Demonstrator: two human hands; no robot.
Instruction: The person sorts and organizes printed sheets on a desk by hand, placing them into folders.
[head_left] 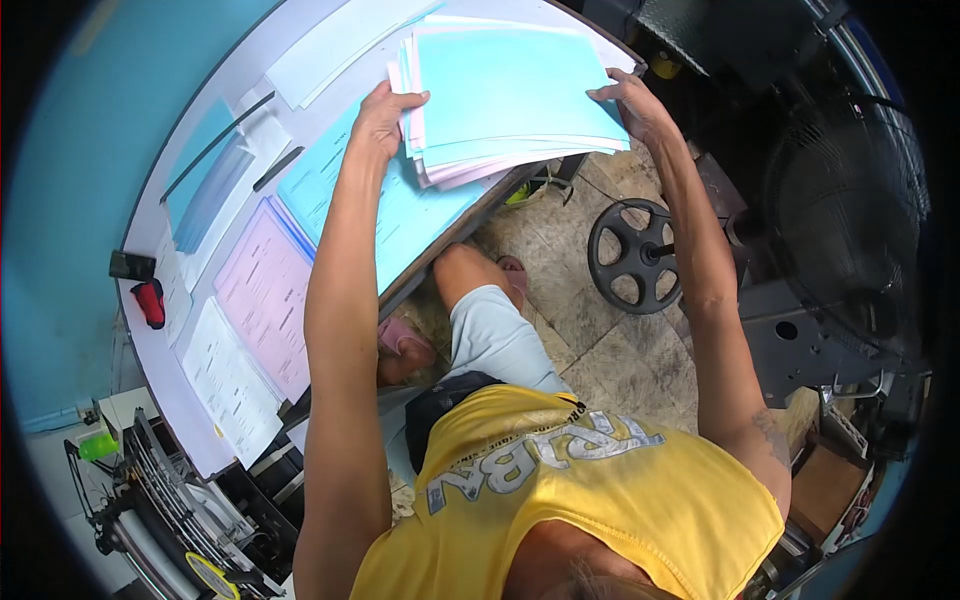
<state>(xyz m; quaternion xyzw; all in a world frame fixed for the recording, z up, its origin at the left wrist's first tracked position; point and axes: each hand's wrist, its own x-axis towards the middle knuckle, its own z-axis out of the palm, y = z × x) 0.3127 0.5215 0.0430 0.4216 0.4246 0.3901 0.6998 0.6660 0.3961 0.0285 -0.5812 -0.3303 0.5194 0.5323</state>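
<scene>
A thick stack of paper [515,85] is held over the table's front edge, a light blue sheet on top and white and pinkish sheets showing at its uneven edges. My left hand [383,112] grips its left side, thumb lying on the top sheet. On the opposite side, my right hand [637,103] has its thumb on the blue sheet and its fingers behind the edge. Below my left hand lie printed blue forms [325,190], partly covered by my forearm. Pink printed forms [265,285] and white printed forms [222,375] lie nearer me.
The pale table [145,215] also bears a dark ruler-like bar [218,147] and a red and black object [149,303]. A black handwheel [633,255] stands right of my legs, near dark machinery [820,330]. More machinery [170,510] is at lower left.
</scene>
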